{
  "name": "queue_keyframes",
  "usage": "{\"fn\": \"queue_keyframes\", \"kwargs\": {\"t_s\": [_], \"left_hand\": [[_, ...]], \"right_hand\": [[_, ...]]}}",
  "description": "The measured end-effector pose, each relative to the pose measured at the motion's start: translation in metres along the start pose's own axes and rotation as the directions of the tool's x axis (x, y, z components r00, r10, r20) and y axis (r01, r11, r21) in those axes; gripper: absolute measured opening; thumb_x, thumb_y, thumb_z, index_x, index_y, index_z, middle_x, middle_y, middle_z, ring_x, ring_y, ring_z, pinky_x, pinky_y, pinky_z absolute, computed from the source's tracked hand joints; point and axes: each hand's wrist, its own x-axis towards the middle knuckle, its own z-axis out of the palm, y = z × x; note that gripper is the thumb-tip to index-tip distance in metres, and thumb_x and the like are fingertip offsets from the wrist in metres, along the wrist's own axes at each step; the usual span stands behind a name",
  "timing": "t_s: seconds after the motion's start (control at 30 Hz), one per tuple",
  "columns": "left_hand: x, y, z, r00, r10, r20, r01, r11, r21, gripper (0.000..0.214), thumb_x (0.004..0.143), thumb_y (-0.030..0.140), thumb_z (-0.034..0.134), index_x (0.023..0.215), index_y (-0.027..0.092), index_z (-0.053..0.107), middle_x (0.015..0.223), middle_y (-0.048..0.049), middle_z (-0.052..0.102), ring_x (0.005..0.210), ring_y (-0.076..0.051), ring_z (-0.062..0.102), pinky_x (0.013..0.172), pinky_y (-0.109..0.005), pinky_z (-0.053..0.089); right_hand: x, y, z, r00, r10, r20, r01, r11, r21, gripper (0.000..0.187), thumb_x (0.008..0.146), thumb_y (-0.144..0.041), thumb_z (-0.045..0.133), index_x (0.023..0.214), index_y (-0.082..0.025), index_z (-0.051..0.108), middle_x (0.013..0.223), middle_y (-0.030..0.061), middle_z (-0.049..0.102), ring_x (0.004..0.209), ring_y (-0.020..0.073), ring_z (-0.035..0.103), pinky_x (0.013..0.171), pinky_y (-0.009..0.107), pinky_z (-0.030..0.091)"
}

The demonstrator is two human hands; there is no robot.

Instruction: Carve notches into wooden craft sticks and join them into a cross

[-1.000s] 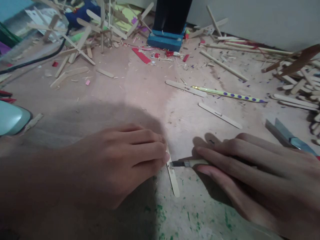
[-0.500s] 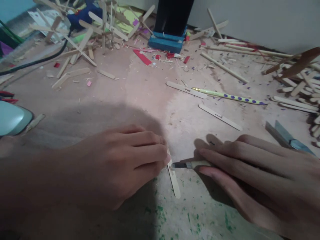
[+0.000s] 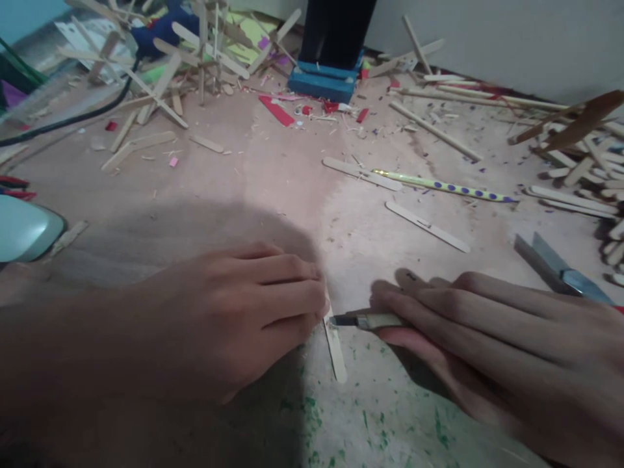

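- One pale craft stick (image 3: 335, 354) lies on the tabletop, between my two hands, its rounded near end pointing towards me and its far part hidden under my fingers.
- My left hand (image 3: 253, 318) is clamped on that stick, fingertips bunched together over its upper part; the thumb is mostly out of sight.
- My right hand (image 3: 487, 338) is closed round the pale handle of a small cutting tool (image 3: 383, 320), thumb on the near side, fingers on the far side.
- The tool lies almost level, its dark metal end reaching left — the tip touches the stick just beside my left fingertips, where the wood looks roughened.
- Beyond my hands are two more sticks, each marked near its middle: a nearer one (image 3: 426, 226) and a farther one (image 3: 361, 173).
- Touching or nearly touching the farther one is a yellow-green pencil-like rod (image 3: 448, 187) with purple spots.
- A metal blade (image 3: 548, 253) shows past my right knuckles; a heap of sticks (image 3: 582, 169) fills the right edge.
- Far left, a pale-blue rounded object (image 3: 29, 229); behind it, a black cable (image 3: 73, 123) and crossed sticks (image 3: 156, 97).
- At the back, a blue base (image 3: 322, 81) under a dark upright panel (image 3: 338, 29) — red scraps (image 3: 276, 110) lie before it.
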Motion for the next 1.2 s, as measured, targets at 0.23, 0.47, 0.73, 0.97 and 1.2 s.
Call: {"fn": "queue_keyframes", "kwargs": {"t_s": [0.23,0.47,0.73,0.97,1.2], "left_hand": [[0.001,0.001,-0.001,1.0,0.0,-0.01,0.0,1.0,-0.019,0.03,0.107,0.01,0.045,0.124,0.01,0.07,0.126,-0.0058,0.072,0.123,-0.023,0.065,0.107,-0.04,0.057],[0.0,0.001,0.0,1.0,-0.013,-0.02,0.013,1.0,-0.016,0.027,0.108,0.012,0.048,0.122,0.012,0.071,0.129,-0.0058,0.073,0.125,-0.022,0.065,0.109,-0.038,0.055],[0.0,-0.001,0.001,1.0,-0.023,-0.016,0.023,1.0,-0.021,0.03,0.11,0.013,0.043,0.122,0.015,0.07,0.13,-0.0034,0.072,0.126,-0.021,0.065,0.109,-0.038,0.055],[0.002,0.0,0.0,0.999,-0.016,-0.041,0.016,1.0,-0.01,0.028,0.111,0.013,0.047,0.124,0.012,0.072,0.128,-0.0036,0.073,0.122,-0.02,0.065,0.109,-0.037,0.053],[0.004,0.001,0.002,0.994,-0.059,-0.095,0.058,0.998,-0.005,0.029,0.113,0.017,0.046,0.118,0.015,0.075,0.121,0.0,0.076,0.119,-0.015,0.066,0.111,-0.03,0.052]], "right_hand": [[0.002,0.002,0.003,1.0,-0.002,0.018,0.001,1.0,0.015,0.027,0.1,-0.023,0.073,0.124,-0.012,0.072,0.092,0.0017,0.075,0.08,0.0152,0.067,0.07,0.033,0.054],[0.004,-0.002,0.0,1.0,-0.009,0.014,0.009,1.0,-0.004,0.022,0.099,-0.022,0.073,0.12,-0.014,0.072,0.09,0.0015,0.077,0.078,0.0156,0.07,0.066,0.033,0.055],[0.005,0.004,-0.009,0.999,0.049,0.003,-0.049,0.999,-0.011,0.017,0.102,-0.022,0.069,0.117,-0.018,0.074,0.101,0.0014,0.081,0.084,0.0155,0.075,0.077,0.032,0.058],[0.001,0.0,-0.008,0.999,0.025,0.025,-0.025,1.0,-0.002,0.021,0.103,-0.023,0.068,0.122,-0.016,0.072,0.105,0.0018,0.081,0.085,0.0144,0.073,0.071,0.031,0.058],[0.003,0.003,-0.004,0.992,0.124,-0.024,-0.123,0.992,0.015,0.019,0.097,-0.033,0.072,0.115,-0.035,0.077,0.104,-0.0011,0.08,0.087,0.0239,0.077,0.067,0.036,0.063]]}}
